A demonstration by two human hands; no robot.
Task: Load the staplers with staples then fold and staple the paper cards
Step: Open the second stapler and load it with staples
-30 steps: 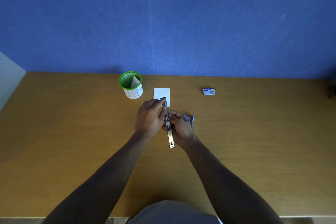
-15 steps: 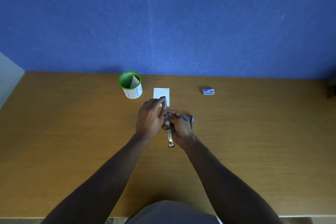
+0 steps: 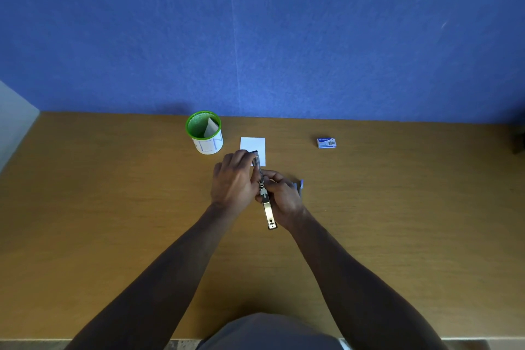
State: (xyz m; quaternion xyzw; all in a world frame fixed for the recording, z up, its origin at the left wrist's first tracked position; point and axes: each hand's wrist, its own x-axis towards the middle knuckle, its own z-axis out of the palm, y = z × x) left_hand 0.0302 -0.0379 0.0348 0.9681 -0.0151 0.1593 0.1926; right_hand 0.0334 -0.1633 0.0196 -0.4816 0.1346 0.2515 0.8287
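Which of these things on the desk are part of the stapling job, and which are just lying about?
In use: stapler, opened flat, held by left hand and right hand; white card; staple box; second stapler.

Lying about: green cup holding folded paper.

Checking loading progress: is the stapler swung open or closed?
Open: the stapler lies stretched out flat, gripped by the left hand and right hand.

The bench (image 3: 113, 207) looks like matt wood grain; the opened stapler (image 3: 267, 204) is shiny metal, the card (image 3: 252, 145) matt white paper, the cup (image 3: 204, 133) green mesh.
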